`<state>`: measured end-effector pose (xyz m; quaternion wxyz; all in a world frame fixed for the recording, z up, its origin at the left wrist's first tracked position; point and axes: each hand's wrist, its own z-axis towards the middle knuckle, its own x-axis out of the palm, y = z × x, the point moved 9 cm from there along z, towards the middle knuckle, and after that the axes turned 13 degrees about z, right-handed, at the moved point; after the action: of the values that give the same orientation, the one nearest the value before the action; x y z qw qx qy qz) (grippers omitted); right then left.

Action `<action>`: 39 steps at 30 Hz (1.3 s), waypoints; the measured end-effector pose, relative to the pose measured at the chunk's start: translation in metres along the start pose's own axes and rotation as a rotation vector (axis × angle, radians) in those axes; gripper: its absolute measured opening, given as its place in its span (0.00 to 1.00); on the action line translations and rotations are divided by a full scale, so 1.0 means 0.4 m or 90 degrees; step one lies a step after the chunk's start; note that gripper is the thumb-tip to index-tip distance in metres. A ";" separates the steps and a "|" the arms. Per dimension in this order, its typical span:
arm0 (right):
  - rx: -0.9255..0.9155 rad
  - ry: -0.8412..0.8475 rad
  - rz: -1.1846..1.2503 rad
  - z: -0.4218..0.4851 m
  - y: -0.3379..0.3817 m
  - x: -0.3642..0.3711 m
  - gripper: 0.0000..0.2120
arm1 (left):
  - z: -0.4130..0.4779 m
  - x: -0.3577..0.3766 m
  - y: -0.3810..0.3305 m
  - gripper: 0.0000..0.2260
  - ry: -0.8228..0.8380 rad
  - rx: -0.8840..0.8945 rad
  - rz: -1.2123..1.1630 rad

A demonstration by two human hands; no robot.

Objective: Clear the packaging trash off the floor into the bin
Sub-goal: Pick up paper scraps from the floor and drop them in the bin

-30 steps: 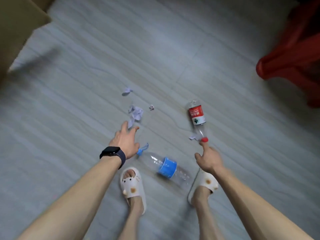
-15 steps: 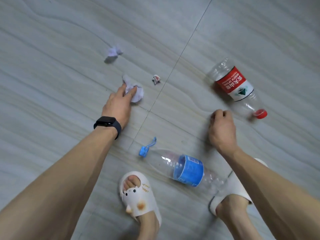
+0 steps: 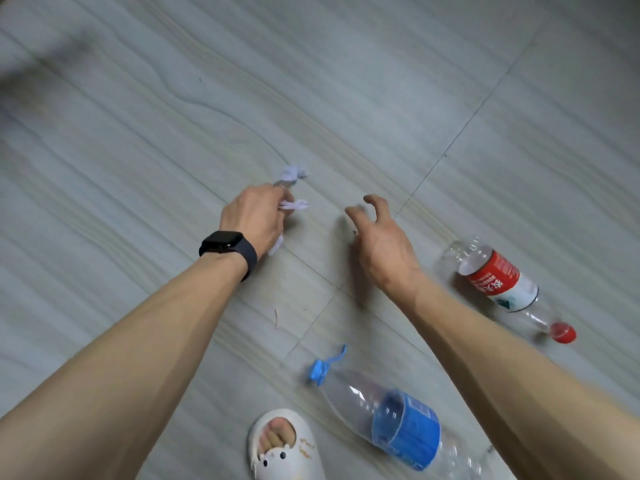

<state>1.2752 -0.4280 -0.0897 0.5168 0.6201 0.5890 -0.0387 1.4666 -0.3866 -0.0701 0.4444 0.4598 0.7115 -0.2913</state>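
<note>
Left hand grips crumpled white paper scraps over the grey floor. Right hand is released, fingers spread. 2 bottles lie nearby: red-label bottle, blue-label bottle.

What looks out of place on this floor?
Two plastic bottles lie on their sides: the blue bottle near the slipper, the red bottle further right. A paper scrap lies just beyond the left hand, which grips more scraps.
</note>
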 end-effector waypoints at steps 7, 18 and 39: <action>-0.056 0.009 -0.020 0.005 -0.059 0.041 0.11 | 0.121 0.077 -0.045 0.09 -0.011 0.095 0.008; 0.311 0.115 0.203 -0.349 -0.154 0.047 0.05 | -0.293 0.121 -0.094 0.10 0.289 -0.031 0.006; 0.437 -0.563 0.680 -1.495 0.271 -1.083 0.07 | -1.018 -1.174 -0.634 0.10 0.224 0.114 -0.263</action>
<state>0.8921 -0.2917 0.5359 0.4316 0.8723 -0.0966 -0.2084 1.1721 -0.3404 0.5316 0.2028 0.3863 0.8278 -0.3526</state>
